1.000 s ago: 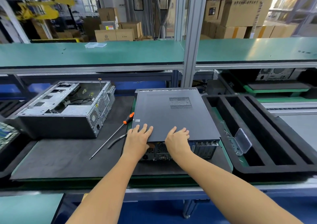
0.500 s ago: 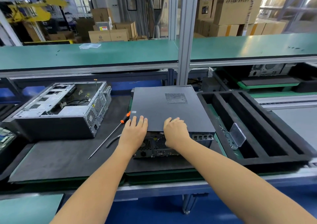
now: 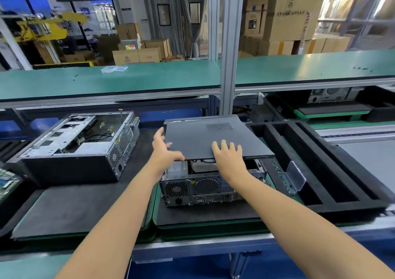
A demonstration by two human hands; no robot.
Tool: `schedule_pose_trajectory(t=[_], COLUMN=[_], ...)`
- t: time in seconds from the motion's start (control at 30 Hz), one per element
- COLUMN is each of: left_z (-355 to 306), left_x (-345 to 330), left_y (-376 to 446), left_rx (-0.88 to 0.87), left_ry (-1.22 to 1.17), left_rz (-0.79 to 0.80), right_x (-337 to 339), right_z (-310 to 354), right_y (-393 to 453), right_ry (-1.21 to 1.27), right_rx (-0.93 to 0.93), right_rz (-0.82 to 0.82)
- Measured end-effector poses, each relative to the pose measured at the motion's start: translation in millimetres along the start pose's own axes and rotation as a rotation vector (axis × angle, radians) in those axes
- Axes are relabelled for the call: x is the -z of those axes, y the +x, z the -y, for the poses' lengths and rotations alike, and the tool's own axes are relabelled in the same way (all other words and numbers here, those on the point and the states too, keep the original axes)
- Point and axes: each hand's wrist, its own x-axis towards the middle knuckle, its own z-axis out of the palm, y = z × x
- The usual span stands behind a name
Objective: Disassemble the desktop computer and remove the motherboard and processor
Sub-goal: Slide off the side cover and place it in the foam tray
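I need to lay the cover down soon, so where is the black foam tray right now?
In the head view the black foam tray lies on the bench at the right, directly beside the desktop computer, and holds a clear plastic piece.

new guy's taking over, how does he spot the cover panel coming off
On the black mat ahead of the metal post lies a computer case, fans facing you. The cover panel is the flat dark sheet atop it, vent grille near its far edge, unlike the bare open case leftward.
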Motion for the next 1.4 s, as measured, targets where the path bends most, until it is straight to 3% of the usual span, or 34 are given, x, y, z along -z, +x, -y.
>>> schedule_pose_trajectory(t=[0.07,0.2,0.33,0.5,0.63,0.8,1.1,1.4], left_z=[-2,8,20,24,9,-13,-39,-74], left_x=[7,6,0,-13,-19,-31,-94,-230], left_y=[6,25,34,40,45,43,41,48], left_rx=[0.201,0.366,0.535,0.465,0.254,0.148,0.175,0.174], left_ry=[-0.373,-0.379,-0.439,-0.573,-0.616,-0.587,-0.600,-0.555], left_rz=[0.015,-0.177,0.103,0.221,0.251,0.268,0.343,0.326], right_x=[-4,-8,-10,-9,-10,-4,10,-18], right_z=[-3,-1,-4,-23,-29,-37,-95,-214], right_y=[-2,-4,-6,-2,-1,-9,-27,-36], right_ry=[-0.033,-0.017,0.011,0.129,0.185,0.183,0.221,0.210], right_rx=[0.000,0.009,0.014,0.040,0.092,-0.004,-0.131,-0.263], right_rz=[-0.012,0.000,-0.014,-0.101,-0.122,-0.167,-0.040,0.037])
